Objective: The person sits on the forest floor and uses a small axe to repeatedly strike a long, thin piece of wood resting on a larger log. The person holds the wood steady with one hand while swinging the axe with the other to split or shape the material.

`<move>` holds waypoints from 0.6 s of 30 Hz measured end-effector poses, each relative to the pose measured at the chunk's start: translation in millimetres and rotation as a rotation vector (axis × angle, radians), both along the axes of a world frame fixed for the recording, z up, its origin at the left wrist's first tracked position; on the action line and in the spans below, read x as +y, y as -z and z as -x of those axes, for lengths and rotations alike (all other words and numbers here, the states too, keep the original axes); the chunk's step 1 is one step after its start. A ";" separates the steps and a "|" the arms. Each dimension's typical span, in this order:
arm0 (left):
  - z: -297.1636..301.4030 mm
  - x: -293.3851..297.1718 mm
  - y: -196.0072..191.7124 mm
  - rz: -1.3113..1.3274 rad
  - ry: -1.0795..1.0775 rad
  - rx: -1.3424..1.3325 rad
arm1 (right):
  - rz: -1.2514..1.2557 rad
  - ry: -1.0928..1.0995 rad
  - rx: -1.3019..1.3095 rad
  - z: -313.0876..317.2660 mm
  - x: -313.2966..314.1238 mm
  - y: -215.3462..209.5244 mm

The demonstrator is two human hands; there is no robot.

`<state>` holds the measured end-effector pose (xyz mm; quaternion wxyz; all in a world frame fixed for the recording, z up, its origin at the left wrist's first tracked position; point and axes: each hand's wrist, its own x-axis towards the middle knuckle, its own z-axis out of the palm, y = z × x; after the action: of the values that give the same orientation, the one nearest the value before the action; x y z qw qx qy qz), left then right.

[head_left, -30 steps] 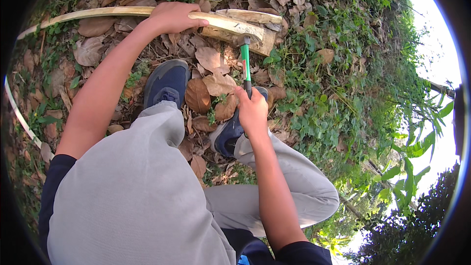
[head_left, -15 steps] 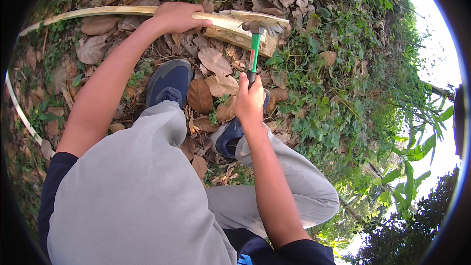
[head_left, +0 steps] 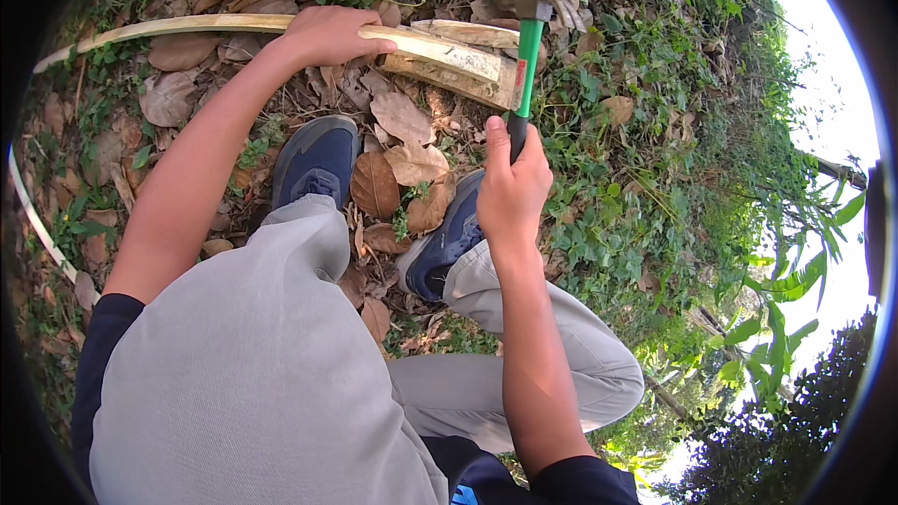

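Note:
My left hand (head_left: pixel 329 36) is closed around a long pale wooden strip (head_left: pixel 201 24) that curves away to the far left. The strip's right end lies on a rough wooden block (head_left: pixel 456 82), and another split piece of wood (head_left: pixel 472 35) lies just behind it. In my right hand (head_left: pixel 514 182) is a claw hammer (head_left: pixel 530 56) with a green shaft and black grip. Its metal head is up past the right end of the block, apart from the strip. The fingers of my right hand wrap around the grip.
Dry brown leaves (head_left: pixel 402 117) and green creepers (head_left: pixel 627 168) cover the ground. My two blue shoes (head_left: pixel 318 154) stand close to the block. A thin pale strip (head_left: pixel 42 224) curves along the left edge. Broad-leaved plants (head_left: pixel 795 290) grow at the right.
The hammer has lifted off the strip's end and moved right and away, its head now beyond the block. My left hand has stayed almost in place on the strip.

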<state>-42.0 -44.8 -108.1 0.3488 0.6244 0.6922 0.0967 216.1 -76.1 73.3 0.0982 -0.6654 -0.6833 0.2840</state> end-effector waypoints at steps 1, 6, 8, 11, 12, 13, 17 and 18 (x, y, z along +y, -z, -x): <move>-0.4 0.8 -0.8 0.000 0.003 -0.003 | -0.044 0.028 0.054 0.9 4.1 -2.1; -1.7 3.4 -6.2 0.048 0.012 -0.044 | 0.097 0.007 0.012 -14.9 -6.8 33.7; -2.1 4.8 -11.4 0.129 -0.001 -0.066 | 0.212 -0.025 -0.158 -31.0 -21.4 59.5; -2.5 -0.3 -4.1 -0.028 0.007 0.009 | 0.248 -0.034 -0.183 -48.8 -53.7 84.9; -2.5 -1.1 -2.2 -0.039 -0.001 0.009 | 0.263 -0.011 -0.164 -55.5 -61.9 90.9; -3.3 -2.5 -1.8 -0.050 -0.008 0.008 | 0.309 0.004 -0.180 -54.5 -65.1 90.7; -1.4 2.5 -9.1 0.055 0.017 -0.044 | 0.321 0.011 -0.217 -48.3 -69.8 79.3; -1.0 3.6 -12.2 0.066 0.024 -0.038 | 0.280 -0.002 -0.195 -45.4 -68.9 72.8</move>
<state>-41.1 -41.2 -95.8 0.3835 0.6189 0.6806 0.0818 261.5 -145.0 0.5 -0.0624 -0.6963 -0.6441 0.3106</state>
